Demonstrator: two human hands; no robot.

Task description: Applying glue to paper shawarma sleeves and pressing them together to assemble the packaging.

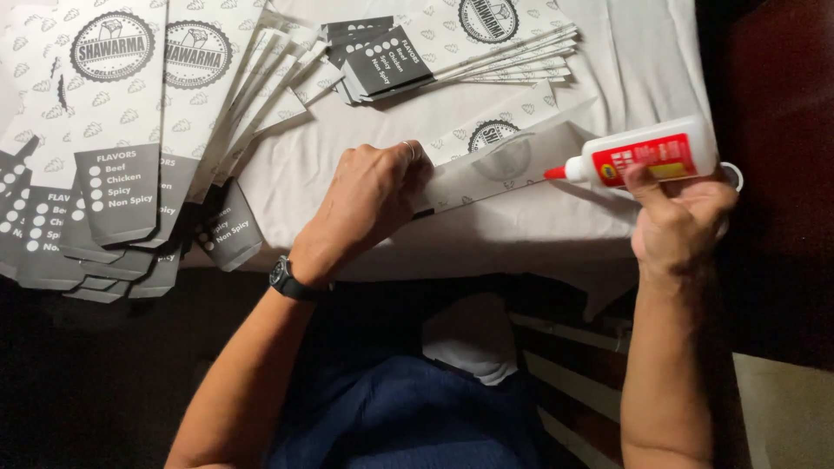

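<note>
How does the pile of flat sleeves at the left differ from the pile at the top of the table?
The left pile is large and fanned out, with its grey ends pointing toward the person and hanging over the table edge. The top pile is smaller and tighter, lies sideways, and has its grey ends pointing left. Both hold the same white-and-grey printed paper sleeves, lying flat and untouched by the hands.

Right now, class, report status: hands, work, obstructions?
Left hand pressing flat paper sleeve. Right hand gripping glue bottle, nozzle at sleeve edge. Sleeve stacks lie left, clear.
</note>
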